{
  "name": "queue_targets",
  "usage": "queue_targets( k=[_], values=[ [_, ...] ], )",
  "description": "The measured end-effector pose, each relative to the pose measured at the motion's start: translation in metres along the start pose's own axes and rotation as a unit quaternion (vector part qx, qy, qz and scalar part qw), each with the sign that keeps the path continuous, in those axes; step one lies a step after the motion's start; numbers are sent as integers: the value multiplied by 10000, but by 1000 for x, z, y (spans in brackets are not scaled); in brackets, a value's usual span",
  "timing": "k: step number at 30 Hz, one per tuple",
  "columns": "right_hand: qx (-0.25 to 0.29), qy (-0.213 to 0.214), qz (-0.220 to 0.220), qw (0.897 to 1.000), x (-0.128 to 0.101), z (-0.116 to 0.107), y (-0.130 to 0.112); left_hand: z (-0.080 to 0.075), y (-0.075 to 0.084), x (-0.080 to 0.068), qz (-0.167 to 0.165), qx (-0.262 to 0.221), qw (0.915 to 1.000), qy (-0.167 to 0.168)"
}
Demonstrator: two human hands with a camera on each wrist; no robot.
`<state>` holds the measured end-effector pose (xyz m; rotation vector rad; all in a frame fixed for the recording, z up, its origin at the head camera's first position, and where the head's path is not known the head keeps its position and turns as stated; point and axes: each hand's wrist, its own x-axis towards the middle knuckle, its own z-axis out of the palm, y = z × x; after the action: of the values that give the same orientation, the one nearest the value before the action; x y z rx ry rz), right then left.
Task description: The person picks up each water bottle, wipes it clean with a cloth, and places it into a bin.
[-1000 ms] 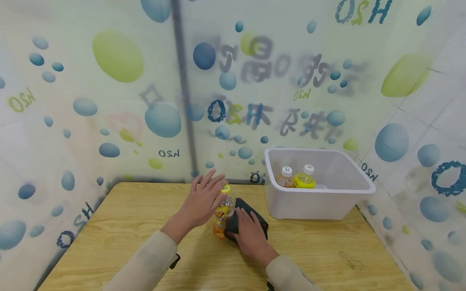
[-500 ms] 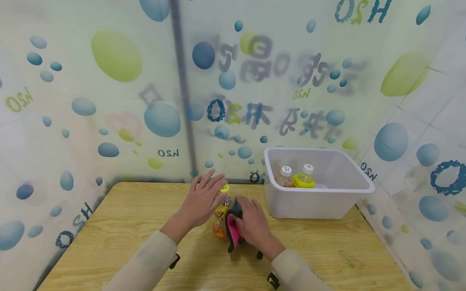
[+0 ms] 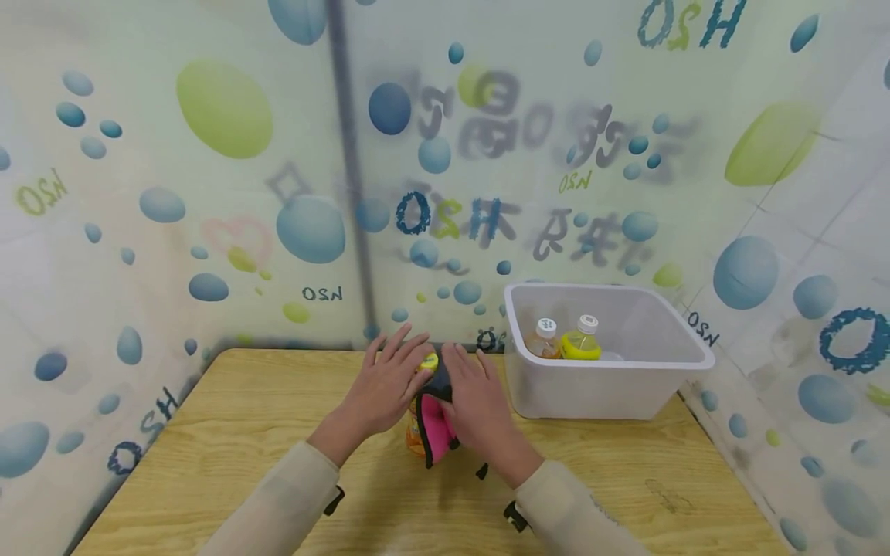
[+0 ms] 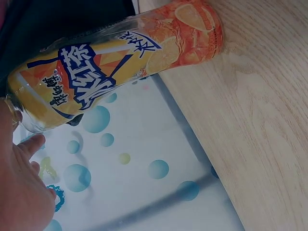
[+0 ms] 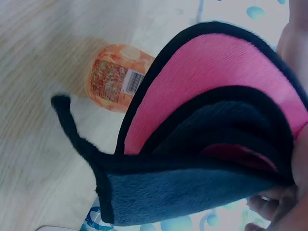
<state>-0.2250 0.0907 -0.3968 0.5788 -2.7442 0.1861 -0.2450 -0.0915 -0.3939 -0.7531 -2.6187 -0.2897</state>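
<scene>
An orange-labelled iced tea bottle point(image 3: 415, 442) with a yellow cap stands upright on the wooden table; its label fills much of the left wrist view. My left hand point(image 3: 382, 386) holds it around the neck, thumb on the near side, fingers spread behind. My right hand point(image 3: 481, 408) grips a thick cleaning cloth point(image 3: 436, 430), dark grey-blue outside and pink inside, with black edging. The folded cloth point(image 5: 207, 62) lies against the bottle's side and hides its middle from above. A short black loop point(image 5: 72, 125) hangs from its edge.
A white plastic tub point(image 3: 591, 394) stands at the back right of the table point(image 3: 278, 401). Inside are an amber-coloured drink bottle point(image 3: 545, 344) and a yellow-labelled bottle point(image 3: 582, 347), both white-capped. Patterned curtains point(image 3: 313, 154) enclose the table's back and sides.
My right hand has moved up and back with the cloth, from low beside the bottle to its upper part. The cloth has folded over, exposing its pink side. The left hand stays in place.
</scene>
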Motion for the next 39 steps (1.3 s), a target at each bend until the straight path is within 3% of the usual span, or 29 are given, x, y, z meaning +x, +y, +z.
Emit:
queue_targets(
  k=[6, 17, 26, 35, 39],
  values=[
    [-582, -178, 142, 9980, -1, 5, -7, -1, 0, 0, -73, -124, 9999, -96],
    [-827, -40, 116, 9965, -8, 7, -6, 0, 0, 0, -157, -221, 9994, -200],
    [-528, -209, 261, 9980, -16, 25, 3, 1, -2, 0, -137, -301, 9993, -174],
    [191, -381, 466, 9980, -21, 49, 7, 1, -3, 2, -51, -260, 9995, -170],
    [356, -666, 447, 9961, -23, 60, 8, 2, -2, 2, -93, -248, 9994, -244]
  ],
)
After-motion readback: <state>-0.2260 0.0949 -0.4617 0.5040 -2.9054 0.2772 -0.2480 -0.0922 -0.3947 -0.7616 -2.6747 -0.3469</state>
